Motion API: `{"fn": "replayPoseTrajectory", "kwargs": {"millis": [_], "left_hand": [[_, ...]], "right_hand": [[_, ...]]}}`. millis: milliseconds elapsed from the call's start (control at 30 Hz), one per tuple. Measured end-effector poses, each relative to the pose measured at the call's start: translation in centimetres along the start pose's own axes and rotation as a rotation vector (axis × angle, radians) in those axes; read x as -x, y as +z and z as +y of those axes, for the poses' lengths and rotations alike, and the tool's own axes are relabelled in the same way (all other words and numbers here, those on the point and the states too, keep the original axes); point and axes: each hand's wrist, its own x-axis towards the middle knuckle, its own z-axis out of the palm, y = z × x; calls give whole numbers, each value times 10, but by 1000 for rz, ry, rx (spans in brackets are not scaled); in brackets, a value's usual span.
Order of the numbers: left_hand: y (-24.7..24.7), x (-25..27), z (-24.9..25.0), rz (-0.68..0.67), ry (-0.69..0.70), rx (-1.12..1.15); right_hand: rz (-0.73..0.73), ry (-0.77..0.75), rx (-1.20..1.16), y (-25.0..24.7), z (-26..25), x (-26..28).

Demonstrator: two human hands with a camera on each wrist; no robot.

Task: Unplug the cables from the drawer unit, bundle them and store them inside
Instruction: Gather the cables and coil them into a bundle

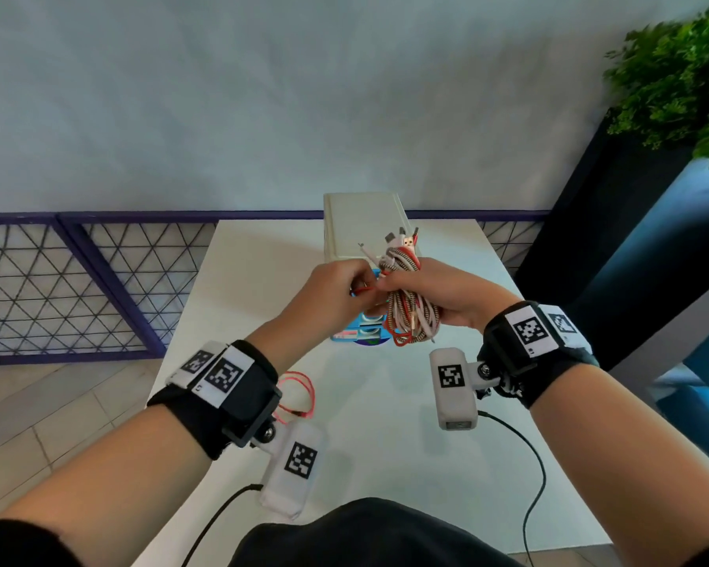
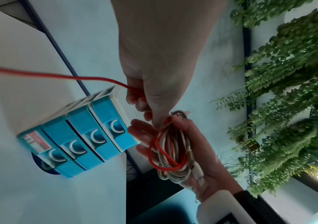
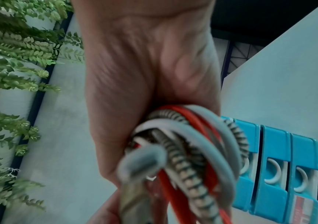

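A coiled bundle of cables (image 1: 412, 311) (image 2: 170, 149) (image 3: 188, 144), red, white and striped, sits in my right hand (image 1: 439, 290) (image 2: 192, 151), whose fingers curl round it just above and in front of the drawer unit. My left hand (image 1: 336, 288) (image 2: 158, 97) pinches the loose red cable (image 1: 363, 289) (image 2: 58, 75) right beside the bundle. That red cable trails down to the table (image 1: 299, 386). The white drawer unit (image 1: 363, 227) with blue drawer fronts (image 2: 89, 136) (image 3: 281, 166) stands on the white table (image 1: 263, 280); its drawers look closed.
A blue-framed mesh railing (image 1: 78, 280) runs behind the table. A green plant (image 1: 680, 75) in a dark planter stands at the right. Black wrist-camera leads (image 1: 537, 456) hang over the table's near edge.
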Motion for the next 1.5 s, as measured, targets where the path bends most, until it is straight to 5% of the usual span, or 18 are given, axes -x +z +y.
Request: {"fn": "replayPoseTrajectory", "kwargs": {"millis": [200,367,533,933,1167,1267,1367,1433,1500], "left_hand": [[-8,-3,-4,-180,-247,-75],[-29,3,-23,-327,-722,892],[-21,8,-5,-331,-621,1292],[9,0,30,-312,-609,987],[8,3,29,-373,-606,784],[4,13,21,-531,-618,900],[5,32,4,-826,-589,931],[7,41,-10,-954,-562,780],[7,42,-19,-936,-518,498]], "right_hand": [[-42,-3,23,-4,3,5],[175,-32,37,-26,17,2],[282,-123,57,-12,24,-2],[-18,-100,-302,6,19,-7],[301,-126,-209,3,25,-15],[451,-172,-334,-7,21,-16],[450,-215,-517,-20,15,-14],[432,-206,-572,-26,10,-10],[402,-172,-521,-27,4,-4]]}}
